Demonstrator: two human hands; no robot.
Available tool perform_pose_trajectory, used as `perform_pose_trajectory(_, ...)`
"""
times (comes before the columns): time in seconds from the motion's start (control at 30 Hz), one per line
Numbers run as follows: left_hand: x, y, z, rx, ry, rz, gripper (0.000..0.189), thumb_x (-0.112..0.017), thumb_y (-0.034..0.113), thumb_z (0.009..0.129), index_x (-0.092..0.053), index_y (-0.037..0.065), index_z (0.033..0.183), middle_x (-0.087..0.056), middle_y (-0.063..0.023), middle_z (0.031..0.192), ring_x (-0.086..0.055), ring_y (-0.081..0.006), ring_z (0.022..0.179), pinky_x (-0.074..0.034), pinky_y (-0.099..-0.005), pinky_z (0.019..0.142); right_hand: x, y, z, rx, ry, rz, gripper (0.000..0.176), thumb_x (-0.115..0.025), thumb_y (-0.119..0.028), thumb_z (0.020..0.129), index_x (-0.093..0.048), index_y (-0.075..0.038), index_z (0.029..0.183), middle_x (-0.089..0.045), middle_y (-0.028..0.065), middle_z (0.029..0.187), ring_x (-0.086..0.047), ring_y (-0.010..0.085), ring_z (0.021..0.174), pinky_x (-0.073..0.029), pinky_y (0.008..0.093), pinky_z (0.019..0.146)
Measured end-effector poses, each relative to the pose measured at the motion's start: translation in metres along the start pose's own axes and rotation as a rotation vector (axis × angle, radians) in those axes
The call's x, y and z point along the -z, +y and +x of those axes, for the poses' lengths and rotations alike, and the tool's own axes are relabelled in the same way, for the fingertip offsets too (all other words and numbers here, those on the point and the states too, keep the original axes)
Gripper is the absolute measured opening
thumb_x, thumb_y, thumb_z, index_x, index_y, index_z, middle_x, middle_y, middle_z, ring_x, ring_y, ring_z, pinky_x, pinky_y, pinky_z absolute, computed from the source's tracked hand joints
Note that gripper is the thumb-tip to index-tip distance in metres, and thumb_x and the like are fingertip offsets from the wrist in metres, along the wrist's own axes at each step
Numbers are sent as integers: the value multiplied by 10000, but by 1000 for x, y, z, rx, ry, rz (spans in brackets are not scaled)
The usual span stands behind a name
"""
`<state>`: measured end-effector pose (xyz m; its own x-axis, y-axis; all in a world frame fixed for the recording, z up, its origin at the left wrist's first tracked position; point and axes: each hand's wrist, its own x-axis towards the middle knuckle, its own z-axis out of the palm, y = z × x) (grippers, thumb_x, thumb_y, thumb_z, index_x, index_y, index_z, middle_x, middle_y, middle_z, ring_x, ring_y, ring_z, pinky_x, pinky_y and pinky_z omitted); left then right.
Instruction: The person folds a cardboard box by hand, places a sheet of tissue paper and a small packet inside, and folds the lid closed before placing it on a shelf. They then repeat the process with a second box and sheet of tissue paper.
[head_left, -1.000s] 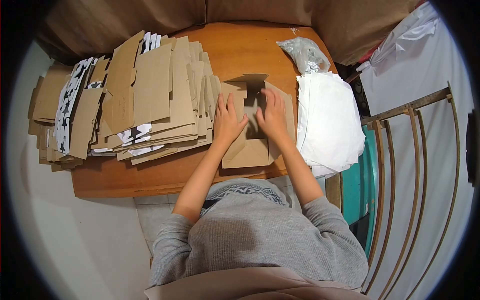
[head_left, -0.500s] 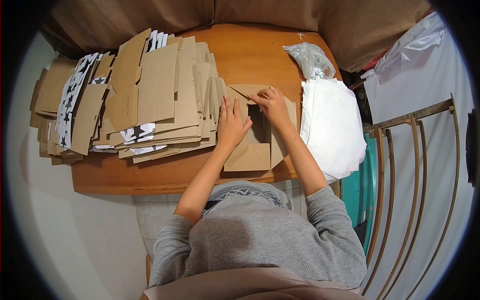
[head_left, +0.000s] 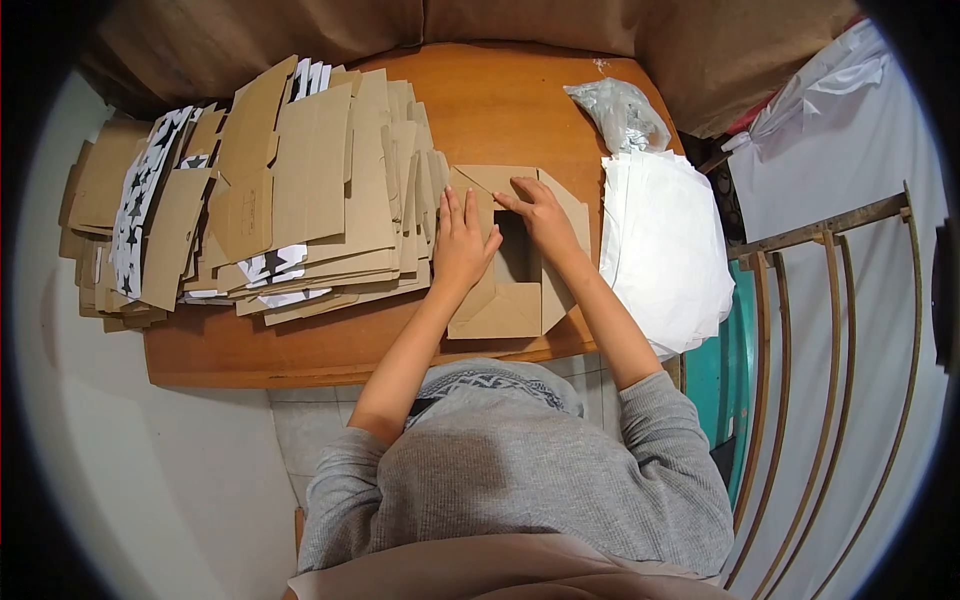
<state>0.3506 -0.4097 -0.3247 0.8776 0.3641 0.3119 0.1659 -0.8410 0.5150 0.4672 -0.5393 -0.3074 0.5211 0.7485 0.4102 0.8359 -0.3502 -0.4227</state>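
Observation:
A brown cardboard box (head_left: 505, 312), partly folded, lies in front of me near the table's front edge. Its flaps are turned inward around a dark rectangular gap in the middle. My left hand (head_left: 462, 245) rests flat on the box's left side, fingers stretched toward the far end. On the far flaps, my right hand (head_left: 540, 218) presses with bent fingertips, its fingers apart. The undersides of both hands are hidden. Just left of the box stands a tall pile of flat cardboard pieces (head_left: 312, 180).
White paper sheets (head_left: 665, 250) are stacked on the right of the wooden table (head_left: 490, 100), with a clear plastic bag (head_left: 622, 115) behind them. Star-patterned paper (head_left: 130, 225) shows in the left pile. A wooden rack (head_left: 830, 300) stands at the right.
My right hand's fingers have shifted slightly and spread a little on the far flaps. My left hand stays on the box's left side.

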Motion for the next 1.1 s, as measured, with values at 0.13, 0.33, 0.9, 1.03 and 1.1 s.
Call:
perform_pose_trajectory(0.13,-2,0,0,-22,11,26,725,-576,332,850,-288,-58,1389,-225,-375,1409,-246,-492,1317,-270,-458,1079,-6,-7,-1,22,2,-33,579,-526,101,704,-628,-191,1194,-510,169,1269,-475,336,1186,-404,396,1000)
perform_pose_trajectory(0.33,-4,2,-2,-68,-37,250,738,-620,324,810,-325,-64,1364,-265,-341,1407,-271,-453,1321,-286,-458,1084,-17,-25,-1,8,11,123,563,-511,101,752,-489,-83,1283,-421,214,1328,-519,379,1121,-469,379,915)
perform_pose_trajectory(0.9,0,-3,0,-24,-32,-16,692,-559,326,868,-287,-55,1378,-223,-342,1427,-223,-487,1325,-253,-477,1087,49,-96,-85,-376,171,164,581,-476,59,840,-340,-17,1399,-450,229,1348,-485,363,1202,-395,379,995)
perform_pose_trajectory(1.03,1,-9,3,-27,-44,-116,705,-557,311,872,-251,-58,1389,-178,-335,1447,-189,-491,1335,-221,-475,1100,26,-106,-73,-243,139,129,599,-503,58,814,-356,-19,1389,-459,212,1341,-471,368,1213,-396,393,1001)
perform_pose_trajectory(1.1,2,-9,3,-16,-78,-163,710,-557,298,874,-234,-64,1391,-152,-331,1457,-175,-495,1337,-200,-474,1107,15,-113,-68,-204,-29,-73,599,-529,45,785,-386,-7,1364,-460,218,1335,-453,380,1226,-388,424,1009)
